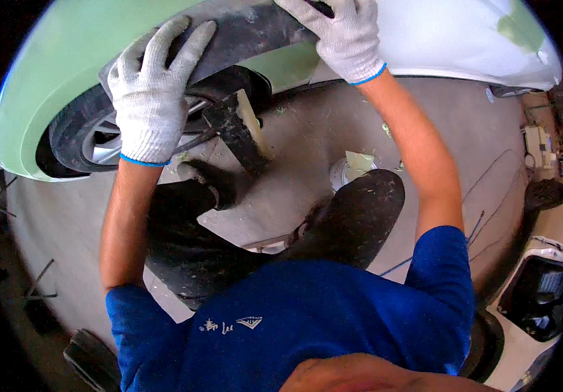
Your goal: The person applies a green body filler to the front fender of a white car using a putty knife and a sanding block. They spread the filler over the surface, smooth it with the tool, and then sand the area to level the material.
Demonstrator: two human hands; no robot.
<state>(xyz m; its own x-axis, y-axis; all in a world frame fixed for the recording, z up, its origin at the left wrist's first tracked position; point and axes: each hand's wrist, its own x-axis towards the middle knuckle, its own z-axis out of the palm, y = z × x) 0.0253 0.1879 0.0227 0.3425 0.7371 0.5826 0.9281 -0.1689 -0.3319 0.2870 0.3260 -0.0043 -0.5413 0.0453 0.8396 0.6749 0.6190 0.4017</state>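
L hand [151,95], upper L: fingers spread on dk curved strip [249,34]; R hand [350,40], top ctr: part-bent; grips unclear.

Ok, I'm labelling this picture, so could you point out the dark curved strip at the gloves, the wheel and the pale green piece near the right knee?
Dark curved strip [250,34]: head view, its bare face between the gloves.
Wheel [105,155]: head view, a silver spoke.
Pale green piece [360,161]: head view, its middle.

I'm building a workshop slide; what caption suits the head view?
Gloved left hand and right hand on a long dark strip by the wheel of a green and white car.
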